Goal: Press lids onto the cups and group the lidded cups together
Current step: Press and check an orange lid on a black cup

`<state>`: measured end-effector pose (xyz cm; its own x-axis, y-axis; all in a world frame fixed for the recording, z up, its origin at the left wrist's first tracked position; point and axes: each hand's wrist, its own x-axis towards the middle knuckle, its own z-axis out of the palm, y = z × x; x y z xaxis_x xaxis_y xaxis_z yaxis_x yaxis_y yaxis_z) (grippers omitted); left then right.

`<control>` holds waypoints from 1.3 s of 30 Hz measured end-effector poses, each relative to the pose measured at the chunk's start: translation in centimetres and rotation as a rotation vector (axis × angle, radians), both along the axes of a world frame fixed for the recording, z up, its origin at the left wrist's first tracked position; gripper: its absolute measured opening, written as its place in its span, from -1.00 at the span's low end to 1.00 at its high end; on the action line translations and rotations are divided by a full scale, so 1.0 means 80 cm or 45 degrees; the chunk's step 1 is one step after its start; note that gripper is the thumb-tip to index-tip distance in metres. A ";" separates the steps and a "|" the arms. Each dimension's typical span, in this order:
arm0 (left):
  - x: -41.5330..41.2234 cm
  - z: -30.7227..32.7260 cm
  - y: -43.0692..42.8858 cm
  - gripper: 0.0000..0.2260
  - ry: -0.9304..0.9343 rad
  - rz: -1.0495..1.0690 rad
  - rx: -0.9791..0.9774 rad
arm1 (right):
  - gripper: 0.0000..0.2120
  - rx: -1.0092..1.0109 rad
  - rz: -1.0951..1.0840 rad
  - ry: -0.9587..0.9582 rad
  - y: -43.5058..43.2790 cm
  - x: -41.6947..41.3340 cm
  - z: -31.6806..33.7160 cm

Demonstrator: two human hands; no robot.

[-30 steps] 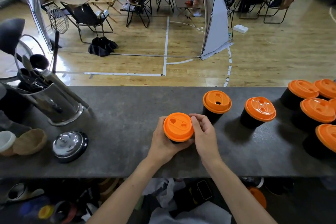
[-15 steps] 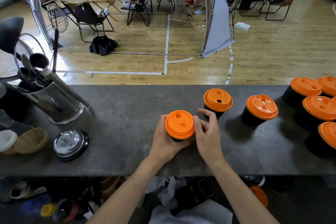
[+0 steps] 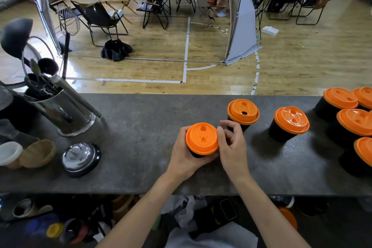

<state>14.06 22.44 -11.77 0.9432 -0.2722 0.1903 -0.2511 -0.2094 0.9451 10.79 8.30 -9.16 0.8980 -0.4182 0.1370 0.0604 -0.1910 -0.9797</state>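
1. The black cup (image 3: 196, 154) with its orange lid (image 3: 202, 138) stands mid-surface (image 3: 141, 127), near my edge.
2. My left hand (image 3: 184, 157) has a grip wrapped around the cup.
3. My right hand (image 3: 231, 147) is loose — thumb at the lid's rim, grasping nothing.
4. Two lidded cups (image 3: 288, 124) stand just right — more cluster at the far right.

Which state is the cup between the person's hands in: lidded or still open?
Lidded: an orange lid covers the black cup, gripped by the left hand; how firmly it sits cannot be told.
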 end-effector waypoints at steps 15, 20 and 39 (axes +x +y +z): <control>-0.002 0.001 0.004 -0.19 -0.059 -0.007 0.007 | -0.91 -0.027 -0.078 0.025 0.000 -0.002 -0.002; 0.002 0.000 0.009 -0.22 -0.036 -0.081 0.045 | -0.91 0.014 -0.057 0.077 0.000 0.003 -0.002; 0.002 -0.009 0.010 -0.13 -0.074 -0.090 0.092 | -0.88 -0.140 0.049 0.102 -0.008 0.012 0.002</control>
<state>14.21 23.20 -12.47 0.9091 -0.3527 0.2216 -0.3217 -0.2566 0.9114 11.73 7.65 -9.02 0.9231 -0.3694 0.1075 -0.0075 -0.2966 -0.9550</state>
